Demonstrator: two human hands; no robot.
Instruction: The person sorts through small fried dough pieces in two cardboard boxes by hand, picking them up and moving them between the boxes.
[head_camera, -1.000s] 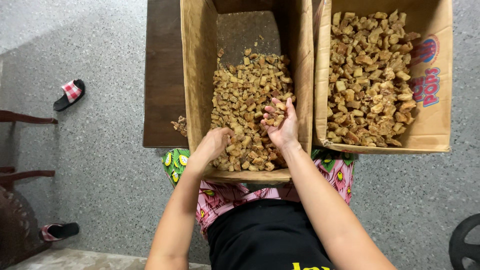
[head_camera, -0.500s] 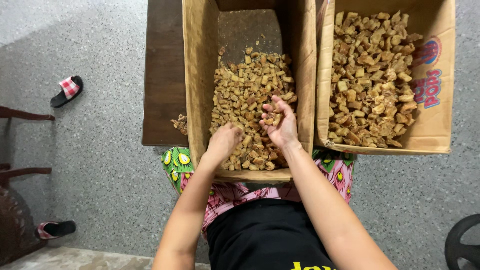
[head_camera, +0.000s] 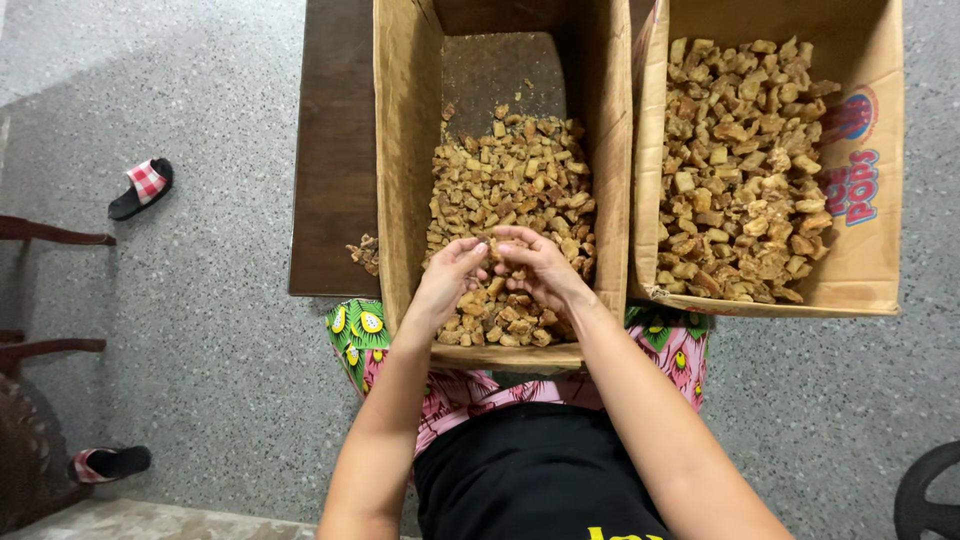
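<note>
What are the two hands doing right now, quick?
Left hand: fingers curled on brown chunks over the middle cardboard box.
Right hand: fingers curled around a chunk, pinched against the left hand.

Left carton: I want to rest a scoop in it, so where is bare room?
Only the far end of the left carton, beyond the brown chunks, is bare. Near end: crowded, left hand and right hand working there.

Left hand (head_camera: 447, 278), right hand (head_camera: 540, 268) together, fingertips meeting; grip apparently pinched.
</note>
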